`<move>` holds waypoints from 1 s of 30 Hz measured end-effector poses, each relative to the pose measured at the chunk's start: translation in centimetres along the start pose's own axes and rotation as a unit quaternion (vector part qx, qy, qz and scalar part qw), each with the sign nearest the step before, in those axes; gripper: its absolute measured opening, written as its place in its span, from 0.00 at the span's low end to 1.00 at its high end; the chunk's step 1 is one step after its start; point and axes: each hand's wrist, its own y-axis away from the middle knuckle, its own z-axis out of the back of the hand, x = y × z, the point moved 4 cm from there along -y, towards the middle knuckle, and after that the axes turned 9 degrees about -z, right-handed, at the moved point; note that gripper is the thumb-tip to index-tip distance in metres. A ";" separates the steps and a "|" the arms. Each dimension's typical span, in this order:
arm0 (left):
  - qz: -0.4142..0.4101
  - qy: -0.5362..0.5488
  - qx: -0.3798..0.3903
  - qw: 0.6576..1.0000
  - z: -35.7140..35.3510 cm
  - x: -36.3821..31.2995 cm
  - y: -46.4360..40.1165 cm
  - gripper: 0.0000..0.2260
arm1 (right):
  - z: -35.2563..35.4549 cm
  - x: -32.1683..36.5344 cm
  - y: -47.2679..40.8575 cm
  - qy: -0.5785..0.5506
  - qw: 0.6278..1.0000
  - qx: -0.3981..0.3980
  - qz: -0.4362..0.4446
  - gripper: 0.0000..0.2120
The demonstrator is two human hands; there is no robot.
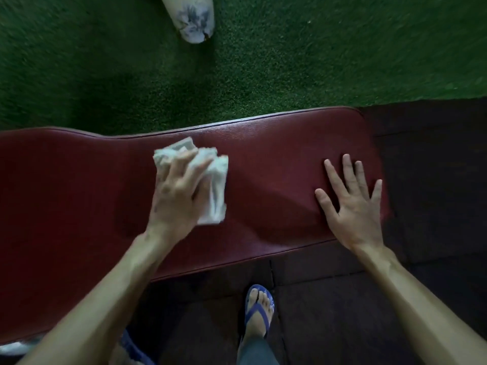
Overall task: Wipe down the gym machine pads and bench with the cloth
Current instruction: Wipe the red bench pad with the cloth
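Cloth [210, 177] is being pressed on the middle of the red bench [276, 159] by the left hand [179, 196], whose fingers are curling over the crumpled fabric. The right hand [353, 204] is being laid flat on the pad near its end, fingers spread wide, holding nothing. Probably even pressure and overlapping strokes toward the edges are being needed here.
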 end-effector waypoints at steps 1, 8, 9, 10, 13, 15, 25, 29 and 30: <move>0.039 -0.003 -0.030 0.999 -0.7 -0.6 -2.7 0.17 | -0.1 -0.1 -0.1 -0.001 1.000 -0.008 -0.006 0.30; -0.044 -0.011 0.013 0.999 -7.1 -11.2 -8.0 0.19 | 0.0 -0.9 -0.1 -0.036 0.998 -0.034 -0.039 0.29; -0.053 0.004 0.024 0.998 -7.5 -12.6 -6.4 0.19 | 0.0 -1.0 -0.1 -0.043 0.998 -0.026 -0.038 0.28; -0.059 0.024 0.038 0.997 -7.6 -13.8 -4.7 0.19 | 0.2 -1.1 -0.1 -0.055 0.998 -0.016 -0.040 0.28; -0.069 0.098 0.082 0.989 -6.8 -14.6 -1.6 0.20 | 1.2 -0.8 -0.4 -0.133 0.989 0.005 -0.062 0.25; -0.064 0.082 0.065 0.992 -5.3 -12.4 -1.8 0.22 | 2.3 -0.3 -0.1 -0.225 0.969 -0.002 -0.102 0.26; 0.065 -0.134 0.054 0.987 -4.5 -3.1 -2.3 0.26 | -1.8 10.1 6.9 -0.090 0.991 -0.064 -0.072 0.33; 0.071 -0.127 0.049 0.988 -4.3 -3.0 -2.2 0.26 | -1.4 5.5 7.1 -0.069 0.988 -0.110 -0.080 0.32; 0.072 -0.124 0.049 0.988 -4.4 -3.0 -2.2 0.26 | -0.9 3.9 6.6 -0.077 0.982 -0.130 -0.114 0.32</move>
